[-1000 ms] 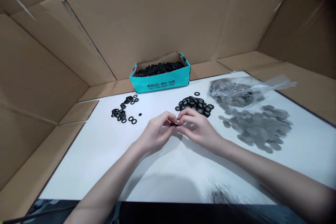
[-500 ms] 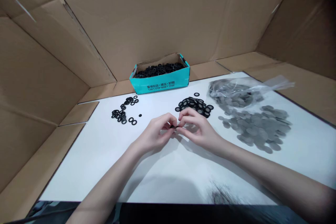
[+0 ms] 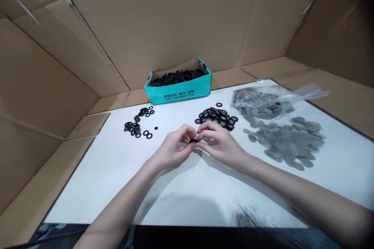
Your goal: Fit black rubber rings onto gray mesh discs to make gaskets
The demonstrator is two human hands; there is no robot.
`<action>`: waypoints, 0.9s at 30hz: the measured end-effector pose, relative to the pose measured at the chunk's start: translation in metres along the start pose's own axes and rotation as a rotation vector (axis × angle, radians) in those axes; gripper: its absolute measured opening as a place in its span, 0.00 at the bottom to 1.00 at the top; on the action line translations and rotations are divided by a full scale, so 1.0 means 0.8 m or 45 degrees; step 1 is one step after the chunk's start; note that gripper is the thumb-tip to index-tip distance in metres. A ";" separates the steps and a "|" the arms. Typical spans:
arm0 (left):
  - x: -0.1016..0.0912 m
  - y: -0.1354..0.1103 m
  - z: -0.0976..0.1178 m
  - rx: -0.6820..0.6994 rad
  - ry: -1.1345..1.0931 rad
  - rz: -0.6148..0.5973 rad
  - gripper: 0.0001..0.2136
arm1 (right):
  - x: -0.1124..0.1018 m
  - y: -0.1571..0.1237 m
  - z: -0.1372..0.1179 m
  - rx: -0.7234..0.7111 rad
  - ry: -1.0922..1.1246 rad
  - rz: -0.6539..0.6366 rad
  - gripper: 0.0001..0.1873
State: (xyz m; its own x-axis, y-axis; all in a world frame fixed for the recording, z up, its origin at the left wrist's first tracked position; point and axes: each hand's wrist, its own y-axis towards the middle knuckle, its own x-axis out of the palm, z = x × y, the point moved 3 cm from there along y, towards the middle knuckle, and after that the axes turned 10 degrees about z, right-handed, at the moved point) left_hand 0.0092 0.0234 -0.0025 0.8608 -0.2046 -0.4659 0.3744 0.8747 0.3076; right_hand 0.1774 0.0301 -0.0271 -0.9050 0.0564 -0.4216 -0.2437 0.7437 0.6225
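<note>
My left hand (image 3: 173, 147) and my right hand (image 3: 221, 144) meet fingertip to fingertip just above the middle of the white table (image 3: 187, 186). Both pinch one small black ring (image 3: 193, 141) between them; most of it is hidden by the fingers. Just beyond my right hand lies a heap of black rings with mesh centres (image 3: 217, 116). To the right spreads a pile of grey mesh discs (image 3: 288, 140). Loose plain black rings (image 3: 137, 124) lie scattered left of my left hand.
A teal cardboard box (image 3: 179, 90) filled with black rings stands at the table's far edge. A clear plastic bag (image 3: 263, 103) of grey discs lies at the back right. Brown cardboard walls (image 3: 58, 81) enclose the table on three sides.
The fingers of both hands have shifted slightly on the ring. The hands stay in the same place.
</note>
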 end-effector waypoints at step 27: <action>-0.003 -0.001 0.000 0.005 0.193 -0.037 0.06 | 0.002 0.000 -0.004 -0.004 -0.019 -0.064 0.05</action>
State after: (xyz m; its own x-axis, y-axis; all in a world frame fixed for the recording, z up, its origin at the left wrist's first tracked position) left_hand 0.0070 0.0232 -0.0020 0.7877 -0.1608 -0.5948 0.4001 0.8676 0.2952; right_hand 0.1749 0.0278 -0.0257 -0.8862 0.0290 -0.4624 -0.2900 0.7437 0.6023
